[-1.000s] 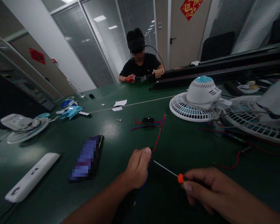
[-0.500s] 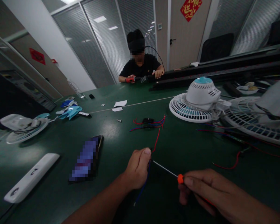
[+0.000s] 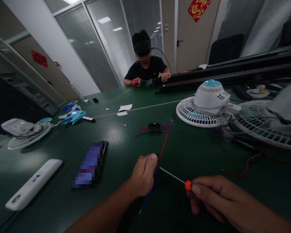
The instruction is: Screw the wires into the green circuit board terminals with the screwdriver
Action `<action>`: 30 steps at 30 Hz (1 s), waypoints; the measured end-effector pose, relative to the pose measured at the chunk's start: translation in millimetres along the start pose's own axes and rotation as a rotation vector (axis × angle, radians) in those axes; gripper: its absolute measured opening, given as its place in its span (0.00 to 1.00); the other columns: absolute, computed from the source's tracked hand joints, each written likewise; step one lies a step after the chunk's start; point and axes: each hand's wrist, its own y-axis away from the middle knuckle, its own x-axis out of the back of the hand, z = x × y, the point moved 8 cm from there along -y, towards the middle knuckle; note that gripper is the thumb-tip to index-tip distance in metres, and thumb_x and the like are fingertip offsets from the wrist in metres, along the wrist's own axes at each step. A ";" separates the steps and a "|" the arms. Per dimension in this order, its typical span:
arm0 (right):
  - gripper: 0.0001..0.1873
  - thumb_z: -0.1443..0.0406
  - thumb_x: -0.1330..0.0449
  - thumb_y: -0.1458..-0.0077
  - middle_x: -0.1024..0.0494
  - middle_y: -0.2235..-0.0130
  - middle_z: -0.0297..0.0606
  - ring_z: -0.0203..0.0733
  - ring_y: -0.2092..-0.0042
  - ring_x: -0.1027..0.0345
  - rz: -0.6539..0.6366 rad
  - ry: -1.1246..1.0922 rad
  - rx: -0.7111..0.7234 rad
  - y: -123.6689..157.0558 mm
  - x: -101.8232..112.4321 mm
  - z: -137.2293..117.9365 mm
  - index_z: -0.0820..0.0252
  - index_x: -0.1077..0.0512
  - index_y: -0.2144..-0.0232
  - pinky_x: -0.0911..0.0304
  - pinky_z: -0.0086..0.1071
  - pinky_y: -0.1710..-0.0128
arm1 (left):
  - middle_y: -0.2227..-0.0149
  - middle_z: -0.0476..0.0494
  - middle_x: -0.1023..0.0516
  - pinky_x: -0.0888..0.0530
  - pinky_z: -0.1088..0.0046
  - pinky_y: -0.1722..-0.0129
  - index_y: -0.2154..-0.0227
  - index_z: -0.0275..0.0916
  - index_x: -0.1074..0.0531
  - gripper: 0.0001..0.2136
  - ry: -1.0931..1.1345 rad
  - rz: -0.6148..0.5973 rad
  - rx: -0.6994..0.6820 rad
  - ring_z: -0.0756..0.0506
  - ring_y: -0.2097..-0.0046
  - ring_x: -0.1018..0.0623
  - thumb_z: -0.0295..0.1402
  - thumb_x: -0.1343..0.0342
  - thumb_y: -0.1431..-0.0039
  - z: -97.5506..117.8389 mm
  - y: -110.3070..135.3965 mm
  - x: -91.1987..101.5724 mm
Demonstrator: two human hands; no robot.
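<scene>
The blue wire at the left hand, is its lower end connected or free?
Free: the blue wire leaves the left hand, and its pale tip joins no connector.

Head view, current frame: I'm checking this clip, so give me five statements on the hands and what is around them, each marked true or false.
1. The right hand holds a screwdriver. True.
2. A red wire and a blue wire extend from the left hand. True.
3. The left hand holds the phone. False: the phone lies on the table.
4. The long white device is right of the right hand. False: the long white device lies left of the phone.
5. The person opposite holds a red tool. True.
</scene>
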 end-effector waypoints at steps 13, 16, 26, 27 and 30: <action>0.26 0.48 0.53 0.39 0.35 0.77 0.30 0.34 0.76 0.45 0.008 0.039 0.015 -0.4 1.2 -0.4 0.58 0.26 0.72 0.49 0.28 0.77 | 0.83 0.53 0.43 0.40 0.71 0.73 0.82 0.41 0.43 0.23 -0.003 0.017 0.006 0.50 0.78 0.38 0.44 0.65 0.33 0.3 0.2 0.1; 0.26 0.48 0.53 0.39 0.35 0.77 0.30 0.34 0.76 0.45 0.009 0.031 0.013 -0.3 0.5 -0.1 0.57 0.26 0.73 0.50 0.28 0.77 | 0.83 0.53 0.43 0.39 0.72 0.74 0.82 0.41 0.43 0.23 0.003 0.017 0.020 0.50 0.78 0.38 0.45 0.65 0.33 -1.8 0.5 -0.2; 0.25 0.49 0.52 0.39 0.33 0.76 0.31 0.34 0.76 0.45 0.011 0.066 0.015 -0.7 1.0 -0.9 0.57 0.25 0.73 0.49 0.28 0.77 | 0.83 0.52 0.42 0.39 0.71 0.74 0.82 0.41 0.42 0.23 -0.012 0.021 0.014 0.50 0.78 0.38 0.45 0.65 0.33 1.6 0.4 1.5; 0.24 0.49 0.52 0.39 0.33 0.76 0.31 0.34 0.76 0.45 0.010 0.068 0.020 -0.9 0.9 -0.9 0.57 0.25 0.73 0.49 0.28 0.77 | 0.83 0.53 0.42 0.39 0.72 0.74 0.82 0.41 0.42 0.23 -0.003 0.015 0.016 0.50 0.78 0.38 0.45 0.65 0.33 0.6 0.4 1.0; 0.24 0.50 0.52 0.39 0.33 0.76 0.31 0.34 0.76 0.44 0.011 0.080 0.024 -1.4 1.1 -1.0 0.57 0.25 0.72 0.50 0.28 0.77 | 0.83 0.53 0.43 0.40 0.72 0.74 0.82 0.41 0.43 0.23 0.012 0.008 0.014 0.50 0.78 0.39 0.44 0.64 0.33 -1.6 0.4 0.2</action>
